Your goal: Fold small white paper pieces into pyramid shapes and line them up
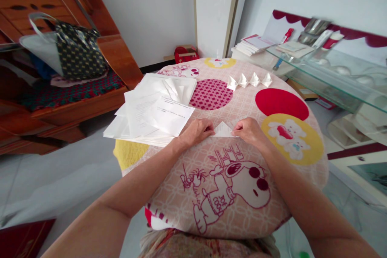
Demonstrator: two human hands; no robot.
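Note:
A small sheet of white paper folded into a triangle [223,130] lies on the patterned tablecloth, its tip pointing away from me. My left hand [200,130] pinches its left corner with closed fingers. At the right corner, my right hand [248,130] grips the same paper between thumb and bent fingers. Beyond the hands, several folded white paper shapes [249,80] stand in a row. To the left lies a loose pile of white paper sheets [142,115], with a printed sheet [173,113] on top near my left wrist.
The round table wears a pink cloth [242,149] with cartoon figures. On the right stands a glass shelf [338,74] holding cups and small items, beside a stack of booklets [252,44]. A wooden bench [90,102] with a dark patterned bag [79,50] stands at left.

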